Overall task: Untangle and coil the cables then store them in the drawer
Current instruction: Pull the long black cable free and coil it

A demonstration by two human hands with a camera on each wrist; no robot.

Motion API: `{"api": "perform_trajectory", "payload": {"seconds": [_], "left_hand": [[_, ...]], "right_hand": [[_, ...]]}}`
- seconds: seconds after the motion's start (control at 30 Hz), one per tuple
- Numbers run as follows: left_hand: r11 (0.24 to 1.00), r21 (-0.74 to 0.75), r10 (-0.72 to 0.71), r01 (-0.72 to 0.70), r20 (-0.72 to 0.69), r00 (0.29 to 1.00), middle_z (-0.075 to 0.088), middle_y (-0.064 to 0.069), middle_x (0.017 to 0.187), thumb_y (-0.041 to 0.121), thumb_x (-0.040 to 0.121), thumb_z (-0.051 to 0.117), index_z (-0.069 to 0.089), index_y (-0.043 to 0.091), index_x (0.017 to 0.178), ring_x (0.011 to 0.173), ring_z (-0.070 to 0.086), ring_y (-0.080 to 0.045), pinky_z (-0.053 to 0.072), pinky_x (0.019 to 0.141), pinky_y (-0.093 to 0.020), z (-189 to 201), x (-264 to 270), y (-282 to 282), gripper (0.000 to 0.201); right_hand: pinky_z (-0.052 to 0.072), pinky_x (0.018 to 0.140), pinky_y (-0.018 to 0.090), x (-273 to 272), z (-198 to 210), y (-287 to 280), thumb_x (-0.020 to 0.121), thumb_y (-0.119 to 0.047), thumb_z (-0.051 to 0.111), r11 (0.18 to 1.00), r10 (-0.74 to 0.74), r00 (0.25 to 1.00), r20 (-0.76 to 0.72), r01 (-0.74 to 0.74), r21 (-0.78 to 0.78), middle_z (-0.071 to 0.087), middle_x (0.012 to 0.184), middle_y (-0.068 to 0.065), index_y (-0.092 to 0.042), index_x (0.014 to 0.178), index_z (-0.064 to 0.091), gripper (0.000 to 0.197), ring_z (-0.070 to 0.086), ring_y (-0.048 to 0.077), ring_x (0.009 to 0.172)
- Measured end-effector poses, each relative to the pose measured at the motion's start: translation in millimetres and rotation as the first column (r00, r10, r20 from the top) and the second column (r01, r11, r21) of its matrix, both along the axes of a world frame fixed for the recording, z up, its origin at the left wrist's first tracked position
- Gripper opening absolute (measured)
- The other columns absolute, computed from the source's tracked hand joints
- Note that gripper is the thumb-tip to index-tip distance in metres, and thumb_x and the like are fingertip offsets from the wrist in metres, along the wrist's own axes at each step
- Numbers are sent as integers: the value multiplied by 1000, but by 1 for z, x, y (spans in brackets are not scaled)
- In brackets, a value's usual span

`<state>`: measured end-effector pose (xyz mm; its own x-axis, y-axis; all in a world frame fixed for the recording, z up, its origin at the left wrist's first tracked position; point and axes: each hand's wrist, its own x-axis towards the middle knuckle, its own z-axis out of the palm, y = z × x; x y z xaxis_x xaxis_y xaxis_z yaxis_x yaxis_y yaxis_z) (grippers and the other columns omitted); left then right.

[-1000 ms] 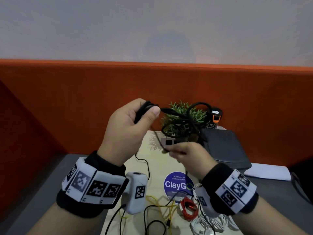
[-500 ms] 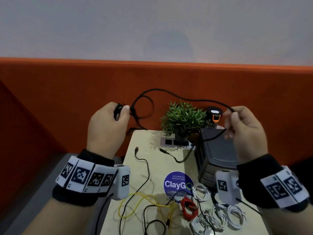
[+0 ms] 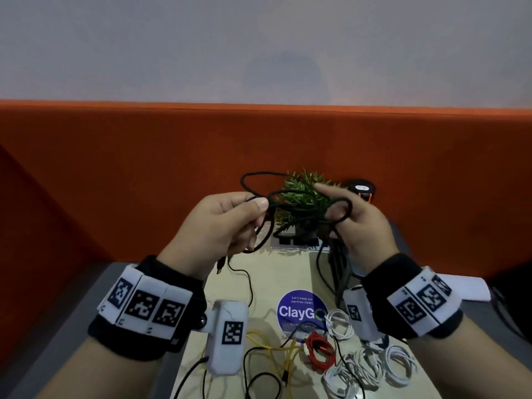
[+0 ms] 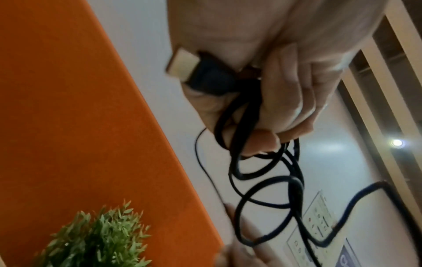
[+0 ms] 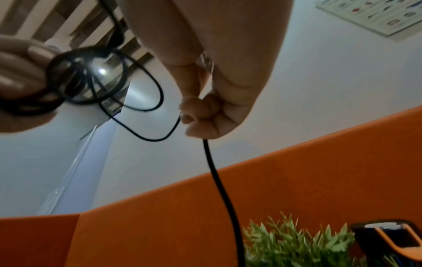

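Note:
A black cable [image 3: 290, 194] hangs in several loops between my two hands, above the table's far end. My left hand [image 3: 227, 223] grips the gathered loops under its thumb; the left wrist view shows the cable's metal plug [image 4: 182, 65] sticking out of the fist and the coils [image 4: 262, 162] below it. My right hand [image 3: 357, 220] holds a turn of the same cable round its curled fingers, index finger pointing out. In the right wrist view the right hand [image 5: 200, 117] pinches the black cable [image 5: 219, 180], which drops toward the table. The dark drawer unit [image 3: 338, 263] is mostly hidden behind my right wrist.
On the beige table [image 3: 276, 280] lie a thin black cable [image 3: 247, 279], a yellow cable [image 3: 267, 348], a red coil [image 3: 319, 352] and several white coils [image 3: 398, 367]. A potted plant [image 3: 305, 203] and a socket block [image 3: 293, 243] stand at the back, before the orange partition [image 3: 115, 168].
Half a second ago my hands were spread wide with the cable stretched between them. They have now come together, the right hand bringing another loop toward the left.

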<state>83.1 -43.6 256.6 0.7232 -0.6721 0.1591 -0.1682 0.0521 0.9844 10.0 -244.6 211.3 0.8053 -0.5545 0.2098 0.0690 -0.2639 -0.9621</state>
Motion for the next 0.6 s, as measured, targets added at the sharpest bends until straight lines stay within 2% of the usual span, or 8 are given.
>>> {"api": "perform_trajectory", "payload": {"seconds": [0.07,0.13,0.2,0.27,0.33,0.43,0.5,0.6], "left_hand": [[999,-48,-26,25,-18,999,27,4,39,26,84,51,53,15,59,33,32,-13,24,56,-36,5,0,0,28],[999,-47,15,-14,22,1000,28,4,38,26,87,53,52,14,60,43,30,-19,25,49,-27,10,1,-1,30],[995,-47,90,-87,61,994,28,2,38,22,94,53,50,10,63,47,26,-20,29,45,-22,11,2,-2,34],[987,-45,156,-153,67,986,26,1,40,19,96,48,48,8,64,42,25,-16,36,47,-22,10,3,-3,34],[984,-42,174,-172,47,984,26,2,40,19,96,48,48,8,64,38,22,-14,34,50,-27,8,3,-4,34],[989,6,145,-147,126,981,31,1,42,20,96,51,50,10,65,40,25,-15,26,44,-21,-1,3,-4,32],[987,82,111,-139,282,953,39,4,46,25,95,54,53,15,66,41,32,-11,28,43,-21,-6,1,-4,31],[966,208,25,-151,508,861,49,12,54,28,94,55,56,26,68,50,43,-3,33,49,-20,-11,-6,-5,26]], "right_hand": [[43,60,13,3,-4,6,94,-5,50,992,124,989,-78,-126,-18,66,74,-14,-10,122,64,32,54,1,64],[37,65,7,1,-10,12,93,-16,56,870,167,955,-246,-261,-419,60,92,-16,-28,122,63,32,51,-9,75],[33,65,10,-5,-8,20,87,-39,64,755,184,902,-390,-384,-531,47,88,-17,-45,121,56,35,46,-7,74],[35,67,15,-6,-8,25,77,-61,64,750,288,868,-404,-467,-468,42,89,-16,-53,125,45,52,43,-2,74],[39,71,15,-7,-9,33,71,-73,59,846,365,887,-282,-443,-298,46,90,-15,-50,125,46,61,47,-3,76],[41,72,26,-5,-3,42,64,-85,52,947,292,950,-111,-270,173,54,77,-1,-15,113,64,86,50,12,69],[40,72,34,-6,1,43,60,-92,41,955,263,946,-189,-227,191,53,74,8,-2,100,64,100,46,19,66],[38,69,32,-6,5,44,69,-88,32,975,207,946,-250,-179,128,56,71,7,-6,83,67,90,48,18,65]]}}
